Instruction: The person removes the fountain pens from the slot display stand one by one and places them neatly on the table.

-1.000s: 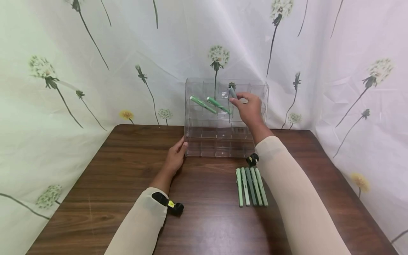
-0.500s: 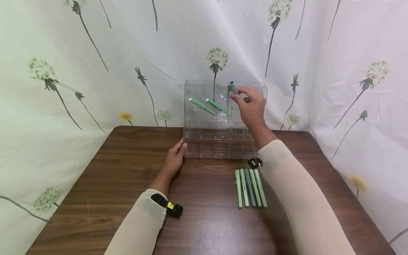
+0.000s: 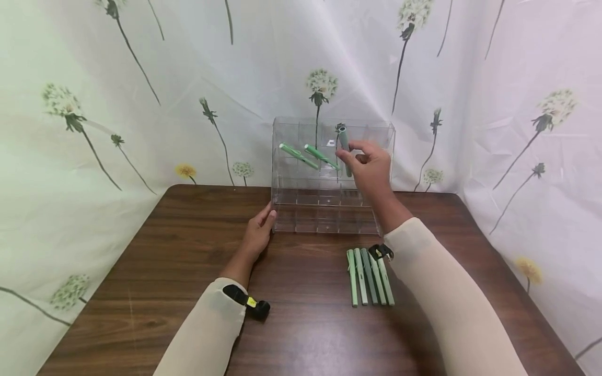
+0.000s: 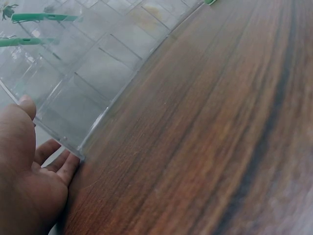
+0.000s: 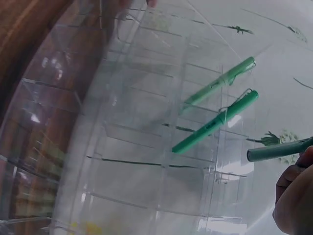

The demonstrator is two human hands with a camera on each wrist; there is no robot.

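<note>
In the head view my right hand (image 3: pixel 373 164) pinches a grey-green pen (image 3: pixel 344 138) between thumb and fingers, in front of the upper tiers of a clear acrylic pen rack (image 3: pixel 308 197). The pen stands nearly upright, its lower end showing below the fingers. To its left, a light green pen (image 3: pixel 299 156) and a darker green pen (image 3: pixel 322 156) lean in the rack's upper compartments. My left hand (image 3: pixel 258 230) holds the rack's lower left side; in the left wrist view its thumb and fingers lie on either side of the edge.
Several green and grey-green pens (image 3: pixel 361 277) lie side by side on the brown wooden table (image 3: pixel 188 261), below the rack's right side and close to my right sleeve. A flower-printed white curtain (image 3: pixel 263 62) hangs right behind the table.
My right hand first raised the grey-green pen slightly, then brought it lower and turned it more upright. The left hand and the rack have stayed in place.
</note>
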